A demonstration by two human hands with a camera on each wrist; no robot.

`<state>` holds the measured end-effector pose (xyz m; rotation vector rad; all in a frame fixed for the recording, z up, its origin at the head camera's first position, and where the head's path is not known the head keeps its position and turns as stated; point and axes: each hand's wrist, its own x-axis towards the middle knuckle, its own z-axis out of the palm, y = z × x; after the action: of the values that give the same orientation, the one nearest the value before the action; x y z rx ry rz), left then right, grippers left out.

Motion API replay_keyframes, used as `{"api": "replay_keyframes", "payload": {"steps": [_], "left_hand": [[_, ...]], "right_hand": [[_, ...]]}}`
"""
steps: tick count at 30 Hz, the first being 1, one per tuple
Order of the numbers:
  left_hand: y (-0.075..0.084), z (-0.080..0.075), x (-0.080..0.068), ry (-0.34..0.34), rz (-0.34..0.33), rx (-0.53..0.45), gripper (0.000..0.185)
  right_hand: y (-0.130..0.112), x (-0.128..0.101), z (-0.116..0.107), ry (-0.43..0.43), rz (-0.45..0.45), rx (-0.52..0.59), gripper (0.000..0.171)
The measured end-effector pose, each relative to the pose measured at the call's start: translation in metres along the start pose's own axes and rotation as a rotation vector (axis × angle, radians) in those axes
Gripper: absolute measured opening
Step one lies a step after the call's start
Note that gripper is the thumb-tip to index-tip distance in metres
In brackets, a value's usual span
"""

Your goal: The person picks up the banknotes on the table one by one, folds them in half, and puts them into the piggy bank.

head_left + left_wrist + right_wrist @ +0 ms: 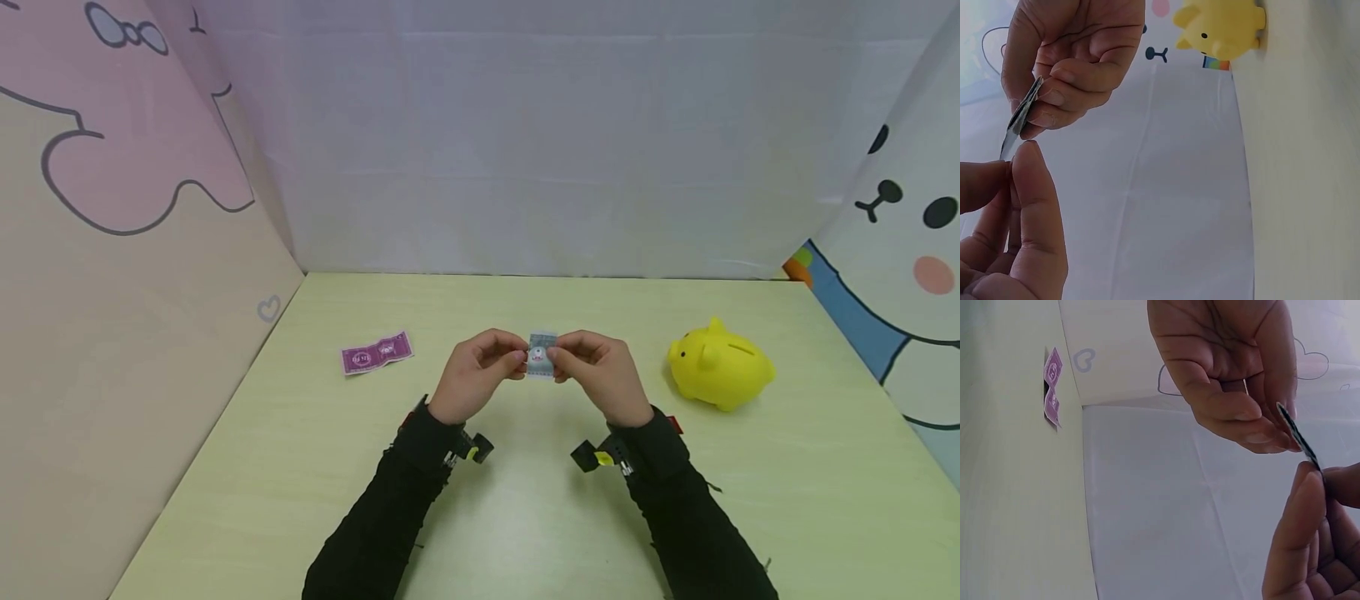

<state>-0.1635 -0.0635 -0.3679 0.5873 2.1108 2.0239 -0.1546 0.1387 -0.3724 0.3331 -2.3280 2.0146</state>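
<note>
A small folded banknote (540, 357), grey-teal with a pale figure on it, is held up above the table between both hands. My left hand (472, 379) pinches its left edge between thumb and fingers. At the opposite edge, the thumb and fingers of my right hand (609, 382) pinch it too. Seen edge-on in the left wrist view, the folded note (1020, 115) shows several thin layers. A purple banknote (377, 353) with a crease across it lies on the table, left of my left hand.
A yellow piggy bank (720, 367) with a slot in its back stands on the table (525, 517) to the right of my right hand. White cloth (540, 150) hangs behind the table, with cartoon-printed cloth along both sides.
</note>
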Motion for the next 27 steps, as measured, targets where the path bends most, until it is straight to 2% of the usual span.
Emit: {"api": "replay_keyframes", "payload": {"steps": [8, 27], "left_hand": [[-0.0006, 0.0002, 0.0006, -0.019, 0.014, -0.003, 0.019], [-0.001, 0.0008, 0.0001, -0.037, 0.0, -0.018, 0.019]], "right_hand": [[0.0, -0.0005, 0.0005, -0.007, -0.007, -0.008, 0.018], [0.0002, 0.0005, 0.0018, -0.008, -0.011, -0.002, 0.019]]}}
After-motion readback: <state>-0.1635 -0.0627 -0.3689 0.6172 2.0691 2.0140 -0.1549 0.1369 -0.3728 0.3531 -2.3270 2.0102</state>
